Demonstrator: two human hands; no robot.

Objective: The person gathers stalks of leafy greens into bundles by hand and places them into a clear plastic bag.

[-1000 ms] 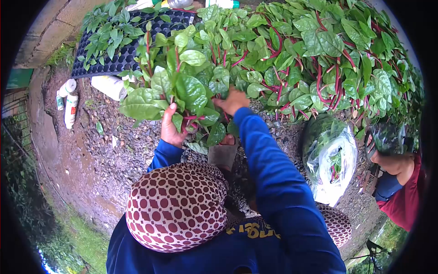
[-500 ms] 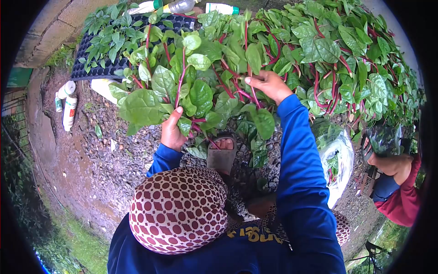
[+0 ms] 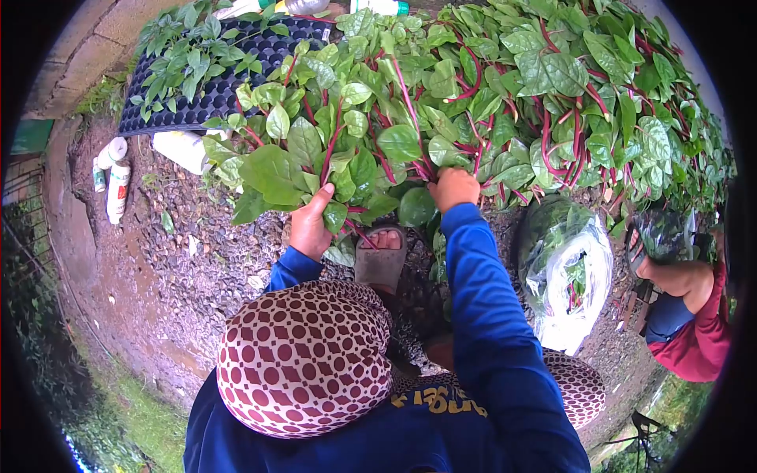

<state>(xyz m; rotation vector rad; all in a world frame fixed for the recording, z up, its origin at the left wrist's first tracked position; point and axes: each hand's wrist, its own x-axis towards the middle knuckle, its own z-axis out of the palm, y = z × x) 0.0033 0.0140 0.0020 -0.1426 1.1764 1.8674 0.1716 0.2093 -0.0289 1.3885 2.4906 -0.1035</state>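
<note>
Since the earlier frame the right hand [image 3: 455, 189] has come down nearer the wearer and a little left, and its long red stem [image 3: 408, 102] has swung from upright to leaning left at the far end. The left hand [image 3: 311, 225] has moved only slightly to the right.

The left grip is closed on a bunch of leafy stems [image 3: 303, 142], thumb across the near side, with leaves fanned out to the far side and cut ends poking out below. The right grip is closed around the lower end of the red stem, just right of the bunch; whether it pinches other stems too, I cannot tell.

As far as can be judged, the bunch is partly gathered, and the stem in the right hand is not yet joined to it. Most of the greens lie loose in the heap [image 3: 568, 75], which stretches across the far right. Some leaves are already inside the clear plastic bag [image 3: 544, 252], right of the wearer on the gravel [image 3: 213, 260]. At far left sits a black seedling tray [image 3: 272, 51], a white bottle [image 3: 181, 150] lying just on its near side.
</note>
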